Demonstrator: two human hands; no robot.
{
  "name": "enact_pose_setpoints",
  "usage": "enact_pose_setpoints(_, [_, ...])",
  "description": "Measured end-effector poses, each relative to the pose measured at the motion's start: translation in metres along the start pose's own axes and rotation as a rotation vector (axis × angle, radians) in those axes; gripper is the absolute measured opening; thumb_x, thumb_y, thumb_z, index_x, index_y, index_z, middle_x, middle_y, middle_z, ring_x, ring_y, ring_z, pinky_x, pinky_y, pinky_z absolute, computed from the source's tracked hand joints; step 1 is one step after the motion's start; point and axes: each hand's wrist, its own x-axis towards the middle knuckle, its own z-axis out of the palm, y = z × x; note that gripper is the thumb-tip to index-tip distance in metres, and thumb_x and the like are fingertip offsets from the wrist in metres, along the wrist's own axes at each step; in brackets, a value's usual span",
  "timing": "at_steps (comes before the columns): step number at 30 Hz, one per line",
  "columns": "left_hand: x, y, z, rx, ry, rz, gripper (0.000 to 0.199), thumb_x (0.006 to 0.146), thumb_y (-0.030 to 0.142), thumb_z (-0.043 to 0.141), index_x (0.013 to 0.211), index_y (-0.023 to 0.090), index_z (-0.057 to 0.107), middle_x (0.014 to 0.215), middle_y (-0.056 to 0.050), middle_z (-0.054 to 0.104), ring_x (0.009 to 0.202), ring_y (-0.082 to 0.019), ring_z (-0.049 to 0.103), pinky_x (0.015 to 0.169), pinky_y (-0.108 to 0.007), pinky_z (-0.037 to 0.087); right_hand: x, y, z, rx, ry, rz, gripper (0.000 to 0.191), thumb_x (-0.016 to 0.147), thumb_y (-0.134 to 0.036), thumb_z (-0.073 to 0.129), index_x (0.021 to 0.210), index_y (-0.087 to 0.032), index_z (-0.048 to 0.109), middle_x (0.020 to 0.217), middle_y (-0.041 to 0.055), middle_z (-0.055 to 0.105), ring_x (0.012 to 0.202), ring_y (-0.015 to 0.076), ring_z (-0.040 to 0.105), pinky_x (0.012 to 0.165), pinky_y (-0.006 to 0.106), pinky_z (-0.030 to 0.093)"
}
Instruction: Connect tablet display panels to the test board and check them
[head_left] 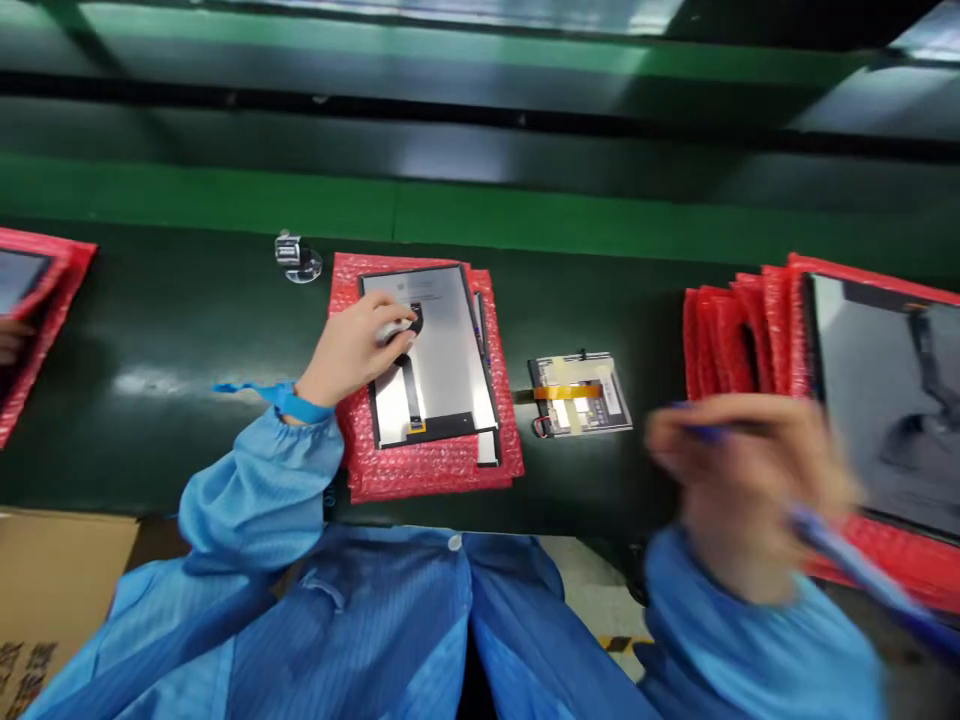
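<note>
Whitish little thing (395,330) looked pinched btwn thumb and curled fingers of the left hand (352,345), nearly closed, right over the display panel (450,350). Couldn't tell what it was tbh. Fingers were by the black flex tail (412,395), so imo a snag or sideways tug could've creased it, bc that stuff is thin. Pressing hard mid-panel = poss. cracked glass or pressure marks, esp. w/ squishy red bubble wrap (420,478) underneath. Another panel's edge (487,450) poked out on the right, so an uneven base could've made it rock or slide.

Right hand (742,470) was super blurry but seemed closed round a blue pen-like tool (862,570). Its long shaft might've scratched the right-hand screen (862,370) on a wide swing, or clipped the small board (592,405) w/ the shiny orange ribbon (562,392) across it.

Texture-wise: panel was a flat, glossy grey rectangle w/ thin black edges, wrap all bumpy and crinkly. Far right had floppy red sleeves (720,340) bunched upright-ish, far left a clear roundish plastic bit (304,265) on the smooth dark green bench (187,320).
</note>
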Motion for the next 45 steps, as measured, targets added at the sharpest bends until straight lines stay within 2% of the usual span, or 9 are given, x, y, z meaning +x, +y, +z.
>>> enact_pose_setpoints(5, [-0.001, 0.000, 0.008, 0.257, -0.127, -0.016, 0.044, 0.093, 0.030, 0.056, 0.136, 0.018, 0.055, 0.151, -0.012, 0.047, 0.104, -0.028, 0.067, 0.077, -0.036, 0.052, 0.031, -0.016, 0.130, 0.337, -0.263, 0.062, 0.021, 0.089, -0.036, 0.058, 0.076, -0.021, 0.051, 0.056, -0.0039, 0.055, 0.050, 0.0101, 0.052, 0.051, 0.024, 0.042])
enact_pose_setpoints(7, [0.000, -0.002, 0.010, 0.305, -0.175, -0.024, 0.047, 0.095, 0.031, 0.053, 0.140, 0.016, 0.050, 0.156, -0.013, 0.041, 0.105, -0.029, 0.067, 0.079, -0.038, 0.053, 0.041, -0.011, 0.157, 0.347, -0.299, 0.080, 0.025, 0.084, -0.036, 0.063, 0.075, -0.021, 0.046, 0.053, -0.0063, 0.052, 0.048, 0.0085, 0.047, 0.051, 0.023, 0.038])
enact_pose_setpoints(10, [0.001, -0.002, 0.010, 0.318, -0.232, -0.034, 0.048, 0.098, 0.032, 0.049, 0.142, 0.014, 0.047, 0.156, -0.015, 0.039, 0.104, -0.030, 0.068, 0.081, -0.041, 0.055, 0.045, 0.000, 0.171, 0.250, -0.188, 0.005, 0.034, 0.085, -0.035, 0.060, 0.063, -0.021, 0.037, 0.048, -0.0083, 0.037, 0.045, 0.0062, 0.034, 0.049, 0.022, 0.029])
enact_pose_setpoints(24, [0.003, 0.008, 0.010, 0.365, -0.283, -0.102, 0.051, 0.099, 0.032, 0.045, 0.147, 0.013, 0.043, 0.159, -0.017, 0.034, 0.103, -0.031, 0.068, 0.079, -0.043, 0.055, 0.039, 0.004, 0.169, 0.130, -0.099, -0.129, 0.033, 0.083, -0.019, 0.053, 0.057, -0.020, 0.032, 0.049, -0.0074, 0.029, 0.045, 0.0066, 0.029, 0.049, 0.022, 0.027])
enact_pose_setpoints(27, [0.003, 0.009, 0.014, 0.399, -0.263, -0.096, 0.052, 0.100, 0.033, 0.043, 0.148, 0.013, 0.042, 0.158, -0.017, 0.036, 0.098, -0.031, 0.069, 0.075, -0.042, 0.054, 0.038, 0.001, 0.146, 0.196, 0.097, -0.128, 0.030, 0.084, -0.024, 0.062, 0.060, -0.020, 0.044, 0.054, -0.0056, 0.043, 0.048, 0.0083, 0.043, 0.049, 0.022, 0.035])
enact_pose_setpoints(31, [0.001, 0.008, 0.015, 0.397, -0.256, -0.030, 0.049, 0.099, 0.034, 0.045, 0.144, 0.015, 0.048, 0.156, -0.015, 0.041, 0.095, -0.030, 0.070, 0.072, -0.041, 0.054, 0.034, 0.002, 0.085, 0.057, 0.312, -0.153, 0.012, 0.089, -0.033, 0.064, 0.086, -0.022, 0.068, 0.080, 0.0022, 0.069, 0.068, 0.0156, 0.065, 0.064, 0.029, 0.051])
enact_pose_setpoints(35, [-0.001, 0.003, 0.016, 0.340, -0.202, 0.036, 0.042, 0.098, 0.032, 0.047, 0.136, 0.017, 0.057, 0.148, -0.013, 0.051, 0.094, -0.028, 0.070, 0.070, -0.040, 0.055, 0.034, 0.034, 0.031, -0.311, 0.027, -0.106, 0.020, 0.096, -0.037, 0.054, 0.099, -0.023, 0.067, 0.111, 0.0073, 0.073, 0.101, 0.0259, 0.070, 0.092, 0.043, 0.053])
enact_pose_setpoints(39, [-0.002, -0.001, 0.020, 0.260, -0.160, 0.090, 0.033, 0.096, 0.028, 0.049, 0.123, 0.021, 0.066, 0.138, -0.010, 0.058, 0.087, -0.024, 0.069, 0.062, -0.035, 0.053, 0.038, 0.066, 0.018, -0.148, -0.252, -0.114, 0.036, 0.083, -0.038, 0.074, 0.111, -0.023, 0.057, 0.113, 0.0103, 0.072, 0.128, 0.0317, 0.058, 0.098, 0.045, 0.053])
enact_pose_setpoints(45, [0.000, 0.003, 0.024, 0.391, -0.172, 0.037, 0.051, 0.098, 0.040, 0.047, 0.142, 0.014, 0.050, 0.153, -0.015, 0.043, 0.091, -0.027, 0.069, 0.062, -0.038, 0.053, 0.068, 0.045, 0.046, 0.416, -0.395, 0.040, 0.029, 0.082, -0.034, 0.077, 0.101, -0.022, 0.058, 0.106, 0.0074, 0.074, 0.082, 0.0172, 0.073, 0.078, 0.032, 0.061])
